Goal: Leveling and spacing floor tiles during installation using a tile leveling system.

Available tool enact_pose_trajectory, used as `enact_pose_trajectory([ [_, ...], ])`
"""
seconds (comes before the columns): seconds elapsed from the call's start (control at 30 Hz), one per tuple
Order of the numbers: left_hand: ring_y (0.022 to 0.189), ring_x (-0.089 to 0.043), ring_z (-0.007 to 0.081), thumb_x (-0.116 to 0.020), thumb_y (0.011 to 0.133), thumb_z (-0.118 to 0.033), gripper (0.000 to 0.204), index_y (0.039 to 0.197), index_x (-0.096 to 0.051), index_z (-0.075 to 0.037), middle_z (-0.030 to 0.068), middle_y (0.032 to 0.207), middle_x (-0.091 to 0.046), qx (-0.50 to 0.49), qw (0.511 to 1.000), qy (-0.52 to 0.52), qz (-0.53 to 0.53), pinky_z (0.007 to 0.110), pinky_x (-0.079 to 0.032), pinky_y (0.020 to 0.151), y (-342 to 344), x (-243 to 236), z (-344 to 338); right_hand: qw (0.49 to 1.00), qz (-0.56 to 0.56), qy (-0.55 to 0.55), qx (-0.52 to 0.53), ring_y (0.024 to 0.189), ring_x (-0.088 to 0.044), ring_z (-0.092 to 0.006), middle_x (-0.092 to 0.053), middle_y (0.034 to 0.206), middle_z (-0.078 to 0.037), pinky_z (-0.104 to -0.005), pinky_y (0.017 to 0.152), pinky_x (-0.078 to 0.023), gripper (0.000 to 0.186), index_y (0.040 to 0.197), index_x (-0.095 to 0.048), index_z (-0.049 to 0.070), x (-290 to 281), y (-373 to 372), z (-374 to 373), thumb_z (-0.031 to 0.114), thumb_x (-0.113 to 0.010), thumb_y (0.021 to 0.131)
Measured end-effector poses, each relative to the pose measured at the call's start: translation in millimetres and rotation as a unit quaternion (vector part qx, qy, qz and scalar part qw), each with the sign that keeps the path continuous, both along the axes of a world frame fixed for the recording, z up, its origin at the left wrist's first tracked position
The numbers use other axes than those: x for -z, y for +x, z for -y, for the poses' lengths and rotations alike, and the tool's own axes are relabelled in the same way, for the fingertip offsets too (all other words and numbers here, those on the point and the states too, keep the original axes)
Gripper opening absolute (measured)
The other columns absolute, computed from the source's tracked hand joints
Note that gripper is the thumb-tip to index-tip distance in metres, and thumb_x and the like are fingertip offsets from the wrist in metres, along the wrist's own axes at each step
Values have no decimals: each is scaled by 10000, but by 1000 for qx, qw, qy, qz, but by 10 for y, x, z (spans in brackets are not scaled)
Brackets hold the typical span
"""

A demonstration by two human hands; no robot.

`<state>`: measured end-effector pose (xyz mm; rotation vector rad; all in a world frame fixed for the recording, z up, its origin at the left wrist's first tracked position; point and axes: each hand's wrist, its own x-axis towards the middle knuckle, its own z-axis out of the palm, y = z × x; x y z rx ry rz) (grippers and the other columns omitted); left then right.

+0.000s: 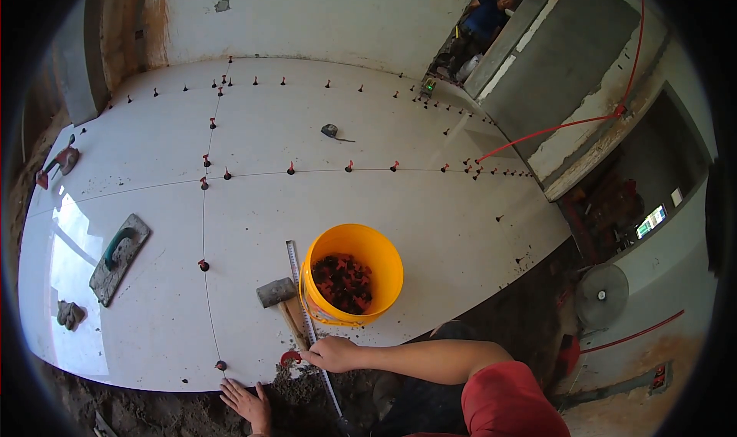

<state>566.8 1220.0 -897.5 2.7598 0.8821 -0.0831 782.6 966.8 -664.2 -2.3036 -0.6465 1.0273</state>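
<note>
My right hand (333, 355) is closed round the wooden handle of a rubber mallet (276, 292), whose dark grey head is over the pale floor tiles (269, 206). Fingers spread, my left hand (244, 406) lies at the near tile edge, just below a red-and-black tile levelling clip (221, 365) in the joint. A long steel ruler (292, 260) passes beneath the mallet and my right hand. Close to the mallet stands a yellow bucket (388, 260) with a heap of red and black clips (342, 283) inside. A red ring-shaped thing (290, 358) shows beside the mallet handle.
A mortar-smeared float (120, 259), a grey lump (70, 314), a tile suction lifter (65, 160) and a tape measure (330, 130) lie on the tiles. Clips line the joints. Dark mortar (69, 398) borders the near edge. A person (485, 18) is in the far doorway; a fan (601, 297) stands right.
</note>
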Motion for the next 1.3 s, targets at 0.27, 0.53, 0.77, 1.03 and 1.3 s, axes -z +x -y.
enact_pose_trajectory([
  [0.27, 1630, -242, 425, -666, 983, -499, 872, 1605, -429, 65, 195, 1725, -380, 39, 999, -1, 4, 587, -93, 1349, -161, -428, 38, 1000, 13, 11, -10, 867, -724, -480, -736, 857, -263, -578, 810, -548, 575, 884, -761, 13, -52, 50, -10, 501, -533, 1085],
  [0.53, 1612, -273, 431, -692, 955, -460, 845, 1590, -460, 46, 190, 1703, -414, 70, 997, -15, -7, 603, -99, 1346, -293, -625, -106, 1000, 2, 6, -19, 880, -733, -475, -750, 872, -253, -584, 818, -553, 585, 886, -764, 8, -52, 50, -136, 509, -533, 1081],
  [0.77, 1576, -330, 429, -733, 915, -444, 857, 1582, -469, 24, 185, 1662, -463, 118, 993, -19, -5, 627, -105, 1339, -384, -553, -312, 1000, 2, -5, -27, 877, -741, -466, -752, 873, -258, -574, 801, -560, 603, 884, -763, -4, -53, 65, -254, 519, -535, 1079],
  [1.03, 1571, -332, 427, -749, 907, -441, 858, 1581, -469, 10, 176, 1640, -482, 159, 987, -23, -23, 644, -89, 1338, -363, -618, -396, 1000, 4, -12, -28, 867, -740, -460, -753, 873, -253, -567, 794, -560, 602, 888, -762, -3, -67, 74, -223, 520, -533, 1078],
  [1.3, 1511, -403, 404, -791, 879, -497, 850, 1540, -530, -31, 134, 1566, -555, 269, 962, 50, 7, 650, -154, 1323, -604, -409, -931, 999, 8, -7, -39, 878, -728, -461, -738, 855, -239, -551, 784, -555, 551, 874, -750, 34, 193, 73, -404, 521, -559, 1045],
])
